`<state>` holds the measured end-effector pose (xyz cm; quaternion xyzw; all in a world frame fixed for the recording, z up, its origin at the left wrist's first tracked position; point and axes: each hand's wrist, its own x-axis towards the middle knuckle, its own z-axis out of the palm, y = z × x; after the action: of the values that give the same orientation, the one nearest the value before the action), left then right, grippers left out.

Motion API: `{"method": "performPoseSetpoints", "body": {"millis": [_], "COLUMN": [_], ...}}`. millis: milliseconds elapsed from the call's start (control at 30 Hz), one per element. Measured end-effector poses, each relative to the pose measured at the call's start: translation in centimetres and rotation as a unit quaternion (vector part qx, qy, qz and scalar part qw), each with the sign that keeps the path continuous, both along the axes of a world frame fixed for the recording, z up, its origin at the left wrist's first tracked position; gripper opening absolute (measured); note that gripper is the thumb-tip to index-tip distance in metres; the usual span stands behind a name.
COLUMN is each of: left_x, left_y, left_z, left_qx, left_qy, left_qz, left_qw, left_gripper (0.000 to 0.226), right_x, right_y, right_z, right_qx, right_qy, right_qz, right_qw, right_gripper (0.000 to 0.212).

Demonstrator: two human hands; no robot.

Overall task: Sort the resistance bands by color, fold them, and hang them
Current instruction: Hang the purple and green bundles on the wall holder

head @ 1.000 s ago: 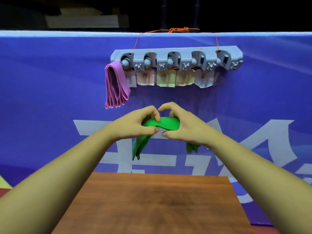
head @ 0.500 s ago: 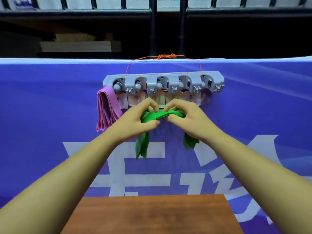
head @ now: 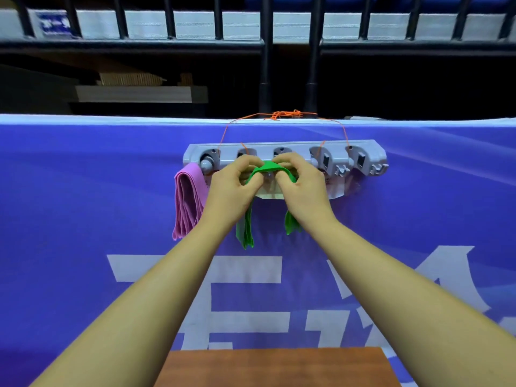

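One green band [head: 267, 167] is folded and arches between two hands right in front of the middle of the rack [head: 290, 145]. Its two tails hang down below the hands, the left tail longer than the right. I cannot tell whether it already sits on a hook. The left hand [head: 231, 188] pinches the band's left side with its fingers [head: 245, 163] curled over the top and the thumb below. The right hand [head: 303, 188] grips the right side the same way, knuckles up. Both arms are stretched forward and angle inward, so the hands nearly meet at the arch. One pink band [head: 188, 199], folded in several layers, hangs from the rack's leftmost holder, just beside the left hand. The grey rack has five holders in a row and hangs by an orange string [head: 282, 115] tied at the top of a blue banner [head: 83, 191]. Paper labels [head: 336, 189] show below the rack, partly hidden by the hands. A brown desk [head: 273, 367] lies at the bottom edge, below the arms. A dark railing [head: 265, 46] runs behind the banner.
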<state>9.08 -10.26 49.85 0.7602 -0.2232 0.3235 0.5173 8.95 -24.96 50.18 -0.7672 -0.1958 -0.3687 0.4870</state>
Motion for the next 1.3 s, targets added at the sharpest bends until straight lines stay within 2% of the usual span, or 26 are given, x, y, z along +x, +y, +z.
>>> {"method": "performPoseSetpoints", "body": {"millis": [133,300,433,567,633,767,1000,1200,1300], "left_x": [0.8,2.0,2.2,3.5,3.9,4.0,4.4,5.0,5.2], "left_y": [-0.6,-0.2,-0.3,0.5,1.0,1.3,0.5,-0.3,-0.5], "left_z": [-0.2,-0.4,0.2,-0.3,-1.3,-2.3,-2.6,-3.0,-2.9], "left_qx": [0.058,0.092,0.104,0.196,0.212,0.132,0.000,-0.014,-0.013], "left_qy": [-0.052,-0.090,-0.141,-0.126,-0.106,-0.084,-0.063,-0.061,-0.073], "left_qz": [0.072,0.107,0.143,0.132,0.106,0.030,-0.049,-0.045,-0.033], "left_qw": [0.994,0.986,0.974,0.963,0.966,0.987,0.997,0.997,0.997], "left_gripper": [0.022,0.024,0.020,0.024,0.027,0.030,0.029,0.028,0.027], "right_x": [1.7,2.7,2.9,3.7,4.0,3.8,3.9,3.7,3.7], "right_y": [0.3,0.3,1.0,0.8,0.2,0.0,0.6,1.1,1.1], "right_z": [-0.8,-1.4,-1.0,-1.2,-2.1,-3.0,-3.1,-3.0,-3.2], "right_qx": [-0.041,-0.088,-0.061,-0.111,-0.114,-0.068,-0.014,0.068,0.066], "right_qy": [-0.027,-0.050,-0.104,-0.057,-0.023,0.012,-0.029,-0.019,-0.020], "right_qz": [-0.054,-0.078,-0.095,-0.103,-0.087,-0.027,0.003,0.019,0.029], "right_qw": [0.997,0.992,0.988,0.987,0.989,0.997,0.999,0.997,0.997], "right_gripper": [0.029,0.032,0.031,0.026,0.027,0.029,0.024,0.026,0.016]}}
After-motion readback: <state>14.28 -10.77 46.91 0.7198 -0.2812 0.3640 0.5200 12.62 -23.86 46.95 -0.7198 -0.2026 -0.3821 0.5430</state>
